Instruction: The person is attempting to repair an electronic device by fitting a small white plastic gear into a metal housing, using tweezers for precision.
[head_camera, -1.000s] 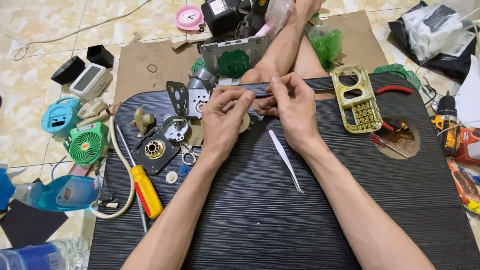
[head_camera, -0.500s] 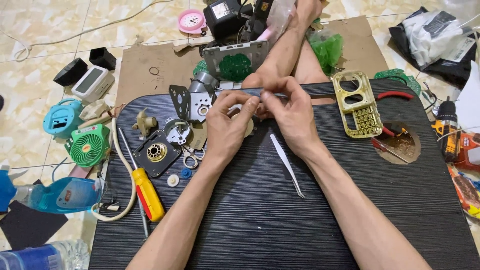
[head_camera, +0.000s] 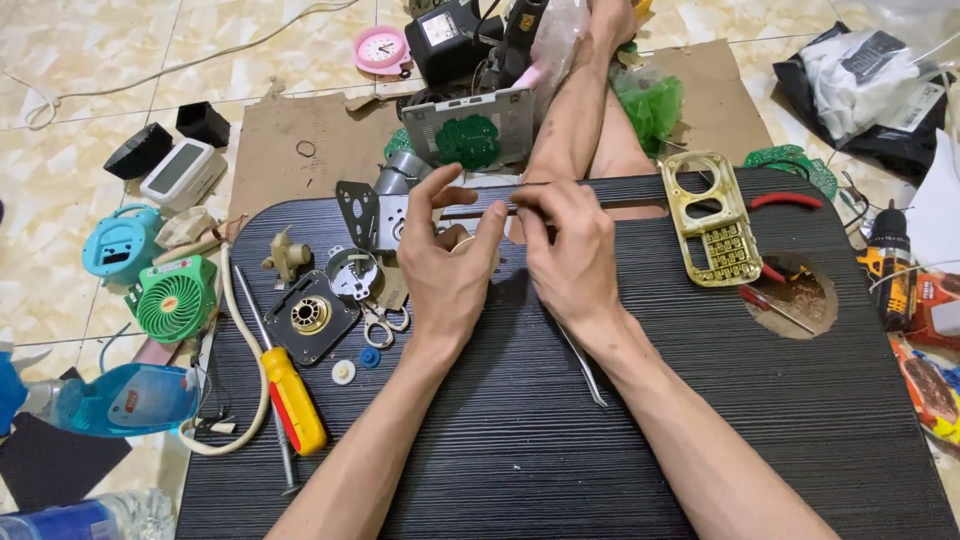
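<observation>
My left hand (head_camera: 447, 268) and my right hand (head_camera: 570, 255) meet over the far part of a black ribbed board (head_camera: 560, 440). Both pinch a thin, flat dark strip (head_camera: 478, 210) that runs between the fingertips, with the left thumb and forefinger raised on its left end. Something small and tan sits in the left palm, mostly hidden. Steel tweezers (head_camera: 583, 368) lie on the board under my right wrist. My bare legs (head_camera: 585, 120) stretch out beyond the board.
On the board's left lie a yellow-handled screwdriver (head_camera: 293, 400), a black square motor plate (head_camera: 310, 316), scissors (head_camera: 381, 322) and small metal parts. A gold phone frame (head_camera: 712, 222) and red pliers (head_camera: 790, 200) are at right. A green fan (head_camera: 172, 297), cordless drill (head_camera: 886, 262) and clutter ring the floor.
Both hands have drifted slightly left and closer together on the strip. My left fingers have lifted and spread more. The things on the board have not moved.
</observation>
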